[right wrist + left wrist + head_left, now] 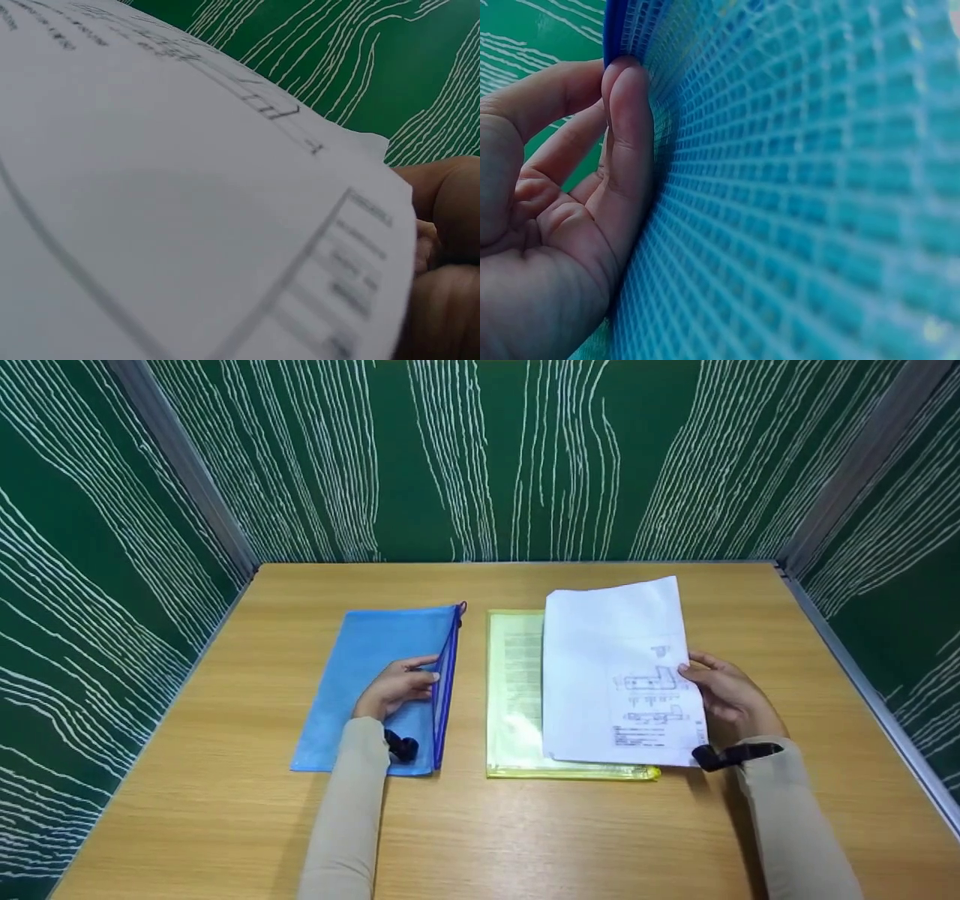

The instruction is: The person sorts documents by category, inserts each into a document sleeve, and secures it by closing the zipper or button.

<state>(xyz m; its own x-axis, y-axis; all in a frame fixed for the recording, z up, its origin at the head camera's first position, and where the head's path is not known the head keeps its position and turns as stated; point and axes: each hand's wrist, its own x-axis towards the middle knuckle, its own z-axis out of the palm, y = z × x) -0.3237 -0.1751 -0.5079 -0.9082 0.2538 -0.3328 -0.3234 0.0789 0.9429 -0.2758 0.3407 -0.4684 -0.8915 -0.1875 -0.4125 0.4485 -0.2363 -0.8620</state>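
On the left of the table lies a blue mesh zipper pouch (390, 634), its dark blue zipper edge facing right and parted. My left hand (397, 684) pinches the upper lip of that opening between thumb and fingers; the left wrist view shows the mesh (795, 165) close beside the hand (562, 165). My right hand (727, 694) grips the right edge of white printed paper (600, 652), with the thumb on top. The paper bears line drawings and text. It is held over a yellow zipper pouch (514, 720), hiding much of it. In the right wrist view, paper (187, 165) covers most of the hand.
The pouches rest side by side on a wooden table (480, 840), with a narrow strip of wood between them. Printed sheets show through the yellow pouch. Green panels (517, 457) with white wavy lines enclose the table's back and sides.
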